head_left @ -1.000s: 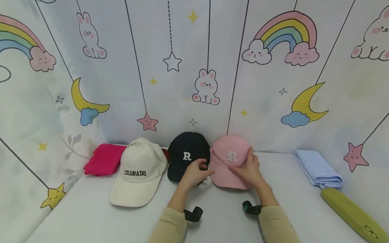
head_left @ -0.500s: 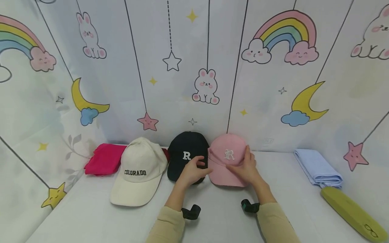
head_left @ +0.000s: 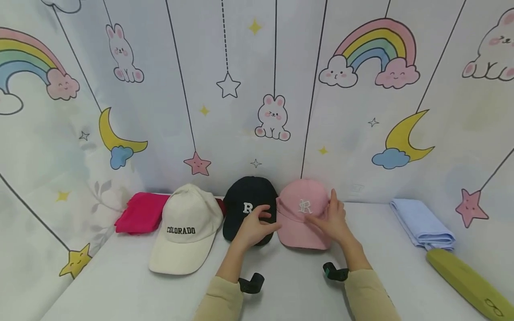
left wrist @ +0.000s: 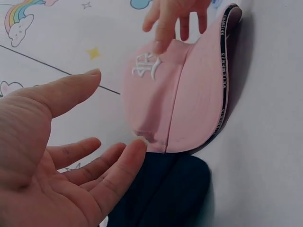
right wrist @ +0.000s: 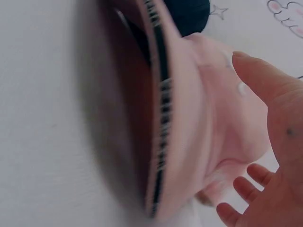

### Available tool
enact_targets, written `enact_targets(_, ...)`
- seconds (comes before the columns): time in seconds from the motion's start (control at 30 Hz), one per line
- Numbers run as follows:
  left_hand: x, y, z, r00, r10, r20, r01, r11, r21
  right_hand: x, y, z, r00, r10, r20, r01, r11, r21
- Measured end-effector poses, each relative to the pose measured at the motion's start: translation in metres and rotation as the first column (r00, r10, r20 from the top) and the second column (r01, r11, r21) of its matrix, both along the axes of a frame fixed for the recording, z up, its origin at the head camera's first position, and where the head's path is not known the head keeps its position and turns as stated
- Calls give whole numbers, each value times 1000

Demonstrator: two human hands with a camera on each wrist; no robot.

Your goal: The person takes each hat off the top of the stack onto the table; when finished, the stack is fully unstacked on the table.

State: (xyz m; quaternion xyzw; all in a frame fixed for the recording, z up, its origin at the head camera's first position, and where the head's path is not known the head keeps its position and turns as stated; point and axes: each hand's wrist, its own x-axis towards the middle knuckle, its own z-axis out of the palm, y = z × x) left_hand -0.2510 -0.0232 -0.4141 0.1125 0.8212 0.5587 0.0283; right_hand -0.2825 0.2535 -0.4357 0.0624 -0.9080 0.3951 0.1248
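A pink cap (head_left: 299, 234) with a white embroidered letter stands on the white table against the printed backdrop, its brim facing me. Directly to its left, a black cap (head_left: 245, 189) with a white R stands beside it. My left hand (head_left: 256, 226) hovers in front of the black cap, fingers loosely bent and holding nothing. In the left wrist view its fingertips are close to the pink cap's left edge. My right hand (head_left: 334, 221) is at the pink cap's right side, thumb and fingers spread; whether the thumb touches the cap I cannot tell.
A cream cap (head_left: 186, 254) lettered COLORADO stands left of the black cap, with a folded bright pink cloth (head_left: 140, 211) beyond it. Toward the right are a folded light blue cloth (head_left: 421, 223) and a long green case (head_left: 467, 283) with a glasses drawing.
The pink cap has shifted slightly left, closer to the black cap. My right fingers have since spread and eased away from its right side. My left hand has stayed about where it was.
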Motion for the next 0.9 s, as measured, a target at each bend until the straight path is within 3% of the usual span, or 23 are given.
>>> enact_targets(0.17,4,-14,8,998,-18,-68,18,1000,1,1,-10,13,997,17,-73,-16,1000,15)
enact_targets(0.4,11,-44,18,986,-29,-164,26,999,-19,5,-37,35,994,78,-78,-79,997,-14)
enact_targets(0.63,19,-74,20,979,-60,-193,58,998,-13,3,-71,46,990,111,-87,-116,992,-47)
enact_targets(0.9,30,-104,21,976,-37,-215,29,999,-36,4,-108,49,977,178,-115,-187,980,-64)
